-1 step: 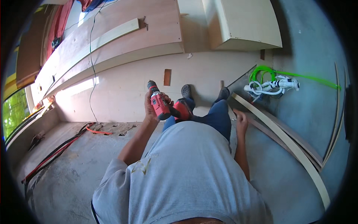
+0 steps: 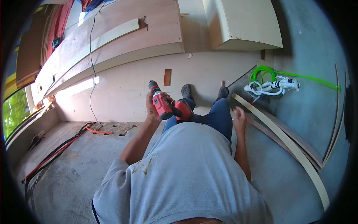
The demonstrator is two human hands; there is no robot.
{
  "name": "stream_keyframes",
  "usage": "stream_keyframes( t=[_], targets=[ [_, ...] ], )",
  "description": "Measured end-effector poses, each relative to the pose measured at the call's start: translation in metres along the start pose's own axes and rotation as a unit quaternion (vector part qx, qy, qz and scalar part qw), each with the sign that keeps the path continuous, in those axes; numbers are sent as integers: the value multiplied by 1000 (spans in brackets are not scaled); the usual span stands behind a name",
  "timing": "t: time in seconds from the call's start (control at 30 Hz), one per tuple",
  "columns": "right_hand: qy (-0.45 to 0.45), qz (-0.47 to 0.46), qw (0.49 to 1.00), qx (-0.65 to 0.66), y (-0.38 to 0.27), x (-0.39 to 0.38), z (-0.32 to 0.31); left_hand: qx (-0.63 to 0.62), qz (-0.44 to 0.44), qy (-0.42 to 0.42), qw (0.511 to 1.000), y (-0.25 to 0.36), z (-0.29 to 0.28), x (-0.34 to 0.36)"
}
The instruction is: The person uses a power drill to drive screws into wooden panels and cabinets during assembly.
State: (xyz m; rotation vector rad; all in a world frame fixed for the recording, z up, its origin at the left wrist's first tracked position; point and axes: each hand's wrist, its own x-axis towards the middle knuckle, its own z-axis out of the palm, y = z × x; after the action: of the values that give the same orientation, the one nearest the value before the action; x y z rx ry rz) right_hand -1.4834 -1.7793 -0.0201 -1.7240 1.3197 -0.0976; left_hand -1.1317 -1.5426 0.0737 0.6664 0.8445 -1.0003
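At 12 o'clock you look over a pale, smooth floor [image 2: 179,71]. A long, low, pinkish wooden unit [image 2: 149,37] spans your 10 to 11 o'clock, and a cream box-shaped cabinet [image 2: 253,24] sits at 1. A bluish-grey surface [image 2: 313,44] fills 2 o'clock. Rough grey concrete [image 2: 74,175] covers 8. A window [image 2: 16,108] shows green at 9, and a bright patch of light [image 2: 80,87] lies between 9 and 10.

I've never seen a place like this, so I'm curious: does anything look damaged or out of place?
Yes: the floor patch beside the orange cable looks chipped, unlike the smooth pale floor ahead. A crumpled white scrap lies near the wooden units. The red drill in the left hand shows no obvious damage.
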Motion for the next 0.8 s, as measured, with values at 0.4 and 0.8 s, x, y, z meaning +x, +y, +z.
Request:
stream_keyframes(
  t=[0.4,0.8],
  targets=[
    [-469,-259,843,-48,-177,114,50,-79,50,12,996,-126,80,92],
    [-503,190,785,307,-70,248,48,886,52,-145,437,-235,-6,102]
  ],
)
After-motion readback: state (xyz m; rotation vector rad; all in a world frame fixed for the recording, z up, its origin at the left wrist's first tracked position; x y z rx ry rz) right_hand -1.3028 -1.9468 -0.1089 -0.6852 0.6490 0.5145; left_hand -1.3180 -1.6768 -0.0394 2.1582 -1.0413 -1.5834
